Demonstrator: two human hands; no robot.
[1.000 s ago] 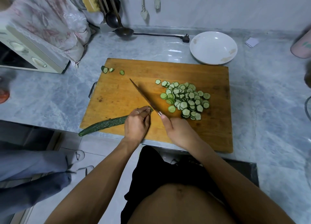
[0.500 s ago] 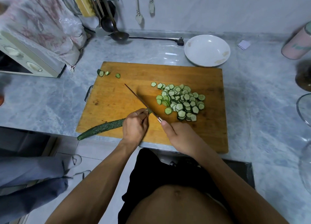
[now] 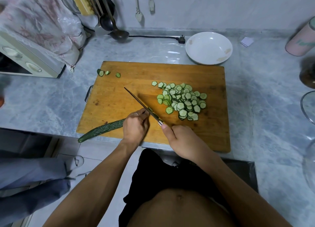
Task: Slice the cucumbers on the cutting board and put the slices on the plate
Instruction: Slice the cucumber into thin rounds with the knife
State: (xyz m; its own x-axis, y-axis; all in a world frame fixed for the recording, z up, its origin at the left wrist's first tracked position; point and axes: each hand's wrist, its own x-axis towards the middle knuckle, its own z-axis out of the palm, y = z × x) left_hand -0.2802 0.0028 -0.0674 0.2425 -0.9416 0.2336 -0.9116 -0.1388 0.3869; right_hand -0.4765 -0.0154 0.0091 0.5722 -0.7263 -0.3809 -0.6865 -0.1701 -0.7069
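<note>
**Knife at the cut end, most of the cucumber still to our left**

We stand at a wooden cutting board (image 3: 196, 76) on a marble counter, with slicing well under way. Our left hand (image 3: 135, 126) is curled over the cut end of the cucumber (image 3: 102, 130), fingertips tucked and pressing it down on the board near its front edge. Our right hand (image 3: 183, 141) is wrapped round the handle of the knife (image 3: 141, 104), thumb laid along the top near the bolster. The blade runs diagonally away from us, up and to the left, and sits right against the knuckles of our left hand; a slice or two cling to its flat side.

What the next cut turns on is how the cucumber lies. Its long axis slants from the left hand down and to the left, and its dark tip hangs out past the front left corner of the board, over the counter's edge. The uncut length therefore lies wholly to the left of the blade, under and beyond our left hand, so we judge that hand must creep back along the cucumber, or feed it rightward, for each new slice.

The finished slices (image 3: 183, 100) form a loose heap on the board, right of the blade and apart from it. The white plate (image 3: 208, 37) stands just beyond the board's far right edge and holds no slices yet; our right hand is the nearer one to it. Three small end pieces (image 3: 107, 72) lie at the far left corner.
</note>
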